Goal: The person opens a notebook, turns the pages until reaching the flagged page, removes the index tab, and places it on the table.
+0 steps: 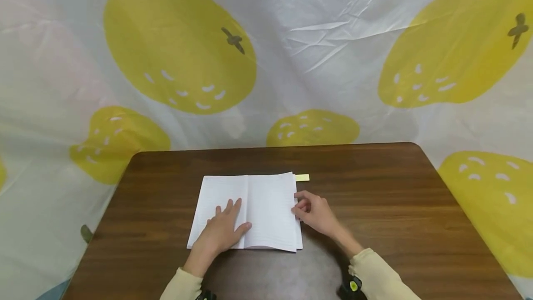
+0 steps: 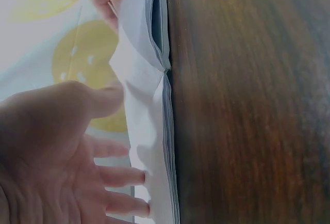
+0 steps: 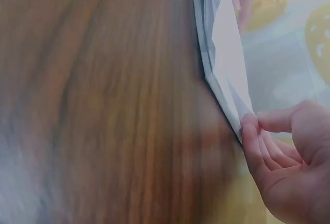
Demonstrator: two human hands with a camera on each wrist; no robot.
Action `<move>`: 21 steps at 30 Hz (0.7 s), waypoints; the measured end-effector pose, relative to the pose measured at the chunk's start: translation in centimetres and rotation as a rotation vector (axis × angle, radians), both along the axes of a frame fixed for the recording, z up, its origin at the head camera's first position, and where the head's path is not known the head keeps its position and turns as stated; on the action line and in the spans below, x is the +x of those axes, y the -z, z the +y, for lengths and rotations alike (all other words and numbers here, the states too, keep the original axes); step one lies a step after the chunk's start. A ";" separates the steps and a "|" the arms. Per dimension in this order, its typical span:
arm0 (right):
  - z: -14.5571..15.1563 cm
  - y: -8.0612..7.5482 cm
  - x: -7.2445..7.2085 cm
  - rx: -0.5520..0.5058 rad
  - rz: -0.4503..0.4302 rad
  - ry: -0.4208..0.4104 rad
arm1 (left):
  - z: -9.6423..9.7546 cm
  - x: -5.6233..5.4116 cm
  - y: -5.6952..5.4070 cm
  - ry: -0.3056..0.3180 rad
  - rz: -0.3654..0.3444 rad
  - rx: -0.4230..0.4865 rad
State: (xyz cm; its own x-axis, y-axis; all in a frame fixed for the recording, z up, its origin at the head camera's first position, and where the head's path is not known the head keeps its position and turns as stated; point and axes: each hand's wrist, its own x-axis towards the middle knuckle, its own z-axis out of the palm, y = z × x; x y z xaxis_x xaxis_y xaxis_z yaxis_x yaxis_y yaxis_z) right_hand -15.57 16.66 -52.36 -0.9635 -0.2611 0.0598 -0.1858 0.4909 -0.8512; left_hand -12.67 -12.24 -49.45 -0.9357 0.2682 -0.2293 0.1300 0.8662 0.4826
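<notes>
An open notebook (image 1: 270, 216) with white lined pages lies on the brown wooden table. My left hand (image 1: 222, 229) rests on its left page with fingers spread and straight, the thumb reaching past the centre fold. At the right edge of the notebook, my right hand (image 1: 318, 214) pinches a page between thumb and curled fingers. That right page (image 3: 229, 43) bows up a little from the sheets beneath in the right wrist view. A pale yellow sticky tab (image 1: 302, 178) pokes out at the notebook's upper right corner.
The wooden table (image 1: 395, 207) has rounded far corners and extends on both sides of the notebook. Behind it hangs a whitish curtain (image 1: 266, 82) printed with large yellow fruits. Dark straps with devices (image 1: 353, 286) sit at the wrists, by the cream sleeves.
</notes>
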 end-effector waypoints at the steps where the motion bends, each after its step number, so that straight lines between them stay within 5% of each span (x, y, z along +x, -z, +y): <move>1: -0.1 0.0 0.2 -0.020 -0.021 -0.004 | 0.0 0.0 0.0 -0.010 -0.007 0.004; 13: -2.7 -0.9 -0.6 -0.138 -0.088 -0.024 | 1.4 -2.2 -1.1 -0.085 0.005 0.002; 21: -5.0 -1.5 -1.3 -0.165 -0.064 -0.069 | 2.0 -2.3 -0.8 -0.081 -0.008 -0.039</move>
